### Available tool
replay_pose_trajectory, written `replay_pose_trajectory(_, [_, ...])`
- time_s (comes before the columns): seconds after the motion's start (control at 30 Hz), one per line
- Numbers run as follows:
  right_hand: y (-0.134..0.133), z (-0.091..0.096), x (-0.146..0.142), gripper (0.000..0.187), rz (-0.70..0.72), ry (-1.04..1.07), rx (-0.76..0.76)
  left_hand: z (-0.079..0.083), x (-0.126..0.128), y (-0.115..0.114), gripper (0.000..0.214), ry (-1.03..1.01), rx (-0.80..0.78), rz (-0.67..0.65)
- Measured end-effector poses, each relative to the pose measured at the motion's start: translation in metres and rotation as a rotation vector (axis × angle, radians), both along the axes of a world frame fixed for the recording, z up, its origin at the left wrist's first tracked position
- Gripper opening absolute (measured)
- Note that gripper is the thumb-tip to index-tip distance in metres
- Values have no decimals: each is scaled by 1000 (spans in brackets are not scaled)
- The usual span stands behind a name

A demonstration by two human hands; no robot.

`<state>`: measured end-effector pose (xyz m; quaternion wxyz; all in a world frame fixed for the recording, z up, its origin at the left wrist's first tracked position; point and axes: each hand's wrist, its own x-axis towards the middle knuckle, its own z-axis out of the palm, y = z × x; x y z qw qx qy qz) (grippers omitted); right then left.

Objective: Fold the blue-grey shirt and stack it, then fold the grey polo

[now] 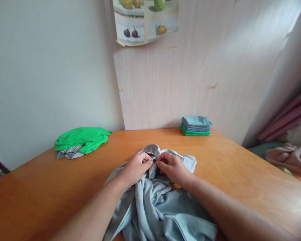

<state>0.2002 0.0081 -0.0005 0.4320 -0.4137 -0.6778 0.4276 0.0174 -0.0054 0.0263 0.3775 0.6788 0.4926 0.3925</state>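
A crumpled grey shirt (150,197) lies in front of me on the table, its collar (153,147) pointing away from me. At the neck opening, my left hand (137,167) pinches the cloth between thumb and fingers. My right hand (173,167) pinches the same spot from the other side, with the two thumbs nearly touching. Between the fingertips a small dark round spot shows, perhaps a button (154,160). A lighter flap of the shirt sticks out beyond my right hand. My fingers hide part of the neckline.
On the orange-brown wooden table (40,190), a loose pile with a bright green garment (82,139) on top lies at the back left. A neat folded stack of blue-grey and green cloth (196,126) stands at the back right. Pinkish bedding (288,157) lies beyond the right edge.
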Motion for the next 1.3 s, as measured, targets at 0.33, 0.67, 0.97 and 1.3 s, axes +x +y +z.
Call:
replay_pose_trajectory(0.33, [0, -3, -2, 15, -32, -19, 0, 1, -3, 5, 20, 163, 91, -73])
replay_pose_trajectory(0.67, [-4, 1, -1, 12, -117, -168, 300, 0, -5, 4, 14, 259, 149, -79])
replay_pose_trajectory(0.97, [-4, 8, 4, 5, -65, -288, 304, 2, -4, 3, 14, 257, 173, -72])
replay_pose_trajectory(1.3, [-7, 13, 4, 6, -99, -411, 383, -2, -5, 5, 11, 331, 167, -63])
